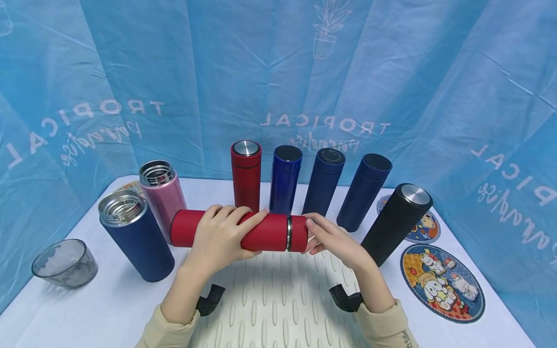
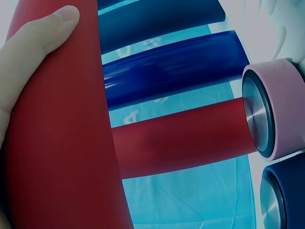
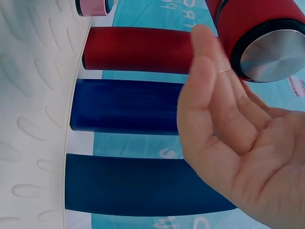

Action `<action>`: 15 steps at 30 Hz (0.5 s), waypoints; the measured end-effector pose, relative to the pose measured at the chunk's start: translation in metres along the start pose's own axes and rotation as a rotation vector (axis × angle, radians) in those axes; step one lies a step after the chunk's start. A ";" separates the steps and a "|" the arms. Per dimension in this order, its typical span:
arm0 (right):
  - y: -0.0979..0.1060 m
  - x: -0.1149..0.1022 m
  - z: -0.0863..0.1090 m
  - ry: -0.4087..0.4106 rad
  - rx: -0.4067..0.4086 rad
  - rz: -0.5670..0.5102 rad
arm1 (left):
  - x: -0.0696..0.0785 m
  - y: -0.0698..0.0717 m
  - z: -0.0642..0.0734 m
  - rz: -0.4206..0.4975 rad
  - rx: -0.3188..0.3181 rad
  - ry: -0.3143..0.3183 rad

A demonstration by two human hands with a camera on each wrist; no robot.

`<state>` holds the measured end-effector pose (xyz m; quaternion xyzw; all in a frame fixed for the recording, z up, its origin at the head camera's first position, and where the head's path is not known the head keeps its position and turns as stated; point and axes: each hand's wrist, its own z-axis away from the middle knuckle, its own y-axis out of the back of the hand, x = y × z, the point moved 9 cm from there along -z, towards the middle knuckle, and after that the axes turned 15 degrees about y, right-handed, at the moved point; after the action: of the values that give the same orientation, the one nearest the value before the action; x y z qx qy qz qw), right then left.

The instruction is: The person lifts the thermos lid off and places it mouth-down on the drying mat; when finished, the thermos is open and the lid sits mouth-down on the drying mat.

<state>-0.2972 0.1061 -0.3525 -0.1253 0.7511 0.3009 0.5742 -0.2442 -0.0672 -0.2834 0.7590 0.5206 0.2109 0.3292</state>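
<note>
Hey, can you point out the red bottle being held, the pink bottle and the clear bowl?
Held red bottle [image 1: 273, 233]: head view, on its main body.
Pink bottle [image 1: 166, 199]: head view, on its pink side.
Clear bowl [image 1: 81, 271]: head view, on its wall.

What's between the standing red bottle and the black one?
In the head view, left to right: a glossy blue bottle, then two navy bottles, all standing.

A white table [image 1: 78, 319] bears bottles [image 1: 245, 179], a glass bowl [image 1: 71, 266], round patterned mats [image 1: 444, 285] and a ridged pad [image 1: 270, 309].
</note>
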 end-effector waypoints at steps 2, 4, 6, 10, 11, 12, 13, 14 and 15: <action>0.000 0.001 0.000 -0.004 0.001 0.000 | 0.000 0.000 0.000 0.001 -0.003 0.001; 0.000 0.001 0.000 -0.003 0.000 -0.006 | 0.000 0.000 0.000 0.001 -0.004 0.002; 0.000 0.001 0.000 0.004 0.001 -0.018 | 0.000 0.000 0.000 0.003 -0.006 0.003; 0.000 -0.003 0.001 0.034 -0.001 -0.042 | -0.001 0.000 0.000 0.002 -0.009 0.008; 0.000 -0.004 0.001 0.045 0.001 -0.047 | -0.001 0.000 0.000 0.003 -0.010 0.010; 0.000 -0.005 0.001 0.056 0.003 -0.051 | -0.001 0.000 0.000 0.002 -0.011 0.012; -0.001 -0.007 0.001 0.066 0.006 -0.055 | -0.001 -0.001 0.000 0.001 -0.013 0.015; -0.001 -0.008 0.001 0.076 0.010 -0.059 | -0.001 -0.001 0.000 0.000 -0.015 0.017; -0.001 -0.010 0.001 0.086 0.013 -0.059 | -0.002 -0.001 0.000 -0.001 -0.015 0.018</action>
<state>-0.2935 0.1045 -0.3435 -0.1563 0.7728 0.2732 0.5510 -0.2453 -0.0685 -0.2841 0.7543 0.5223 0.2216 0.3304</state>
